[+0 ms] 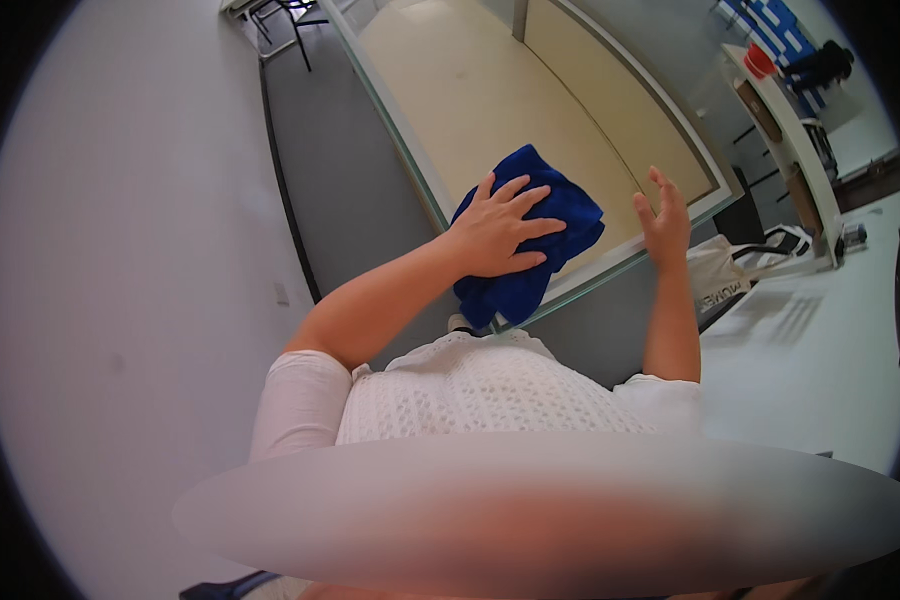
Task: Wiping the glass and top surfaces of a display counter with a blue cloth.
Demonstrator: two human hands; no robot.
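A crumpled blue cloth lies on the near corner of a glass-topped table or case, through whose top a cream-coloured surface shows. My left hand rests flat on the cloth, fingers spread, pressing it without a visible grip. Part of the cloth hangs at the corner, close to my body. To the right, my right hand is raised near the pale frame at the case's edge, thumb and fingers apart, holding nothing. Whether it touches the glass, I cannot tell.
A white wall runs along the left, with grey floor between it and the case. At the right are a white table, a canvas bag and a shelf unit bearing a red container. A person in dark clothing is farther off.
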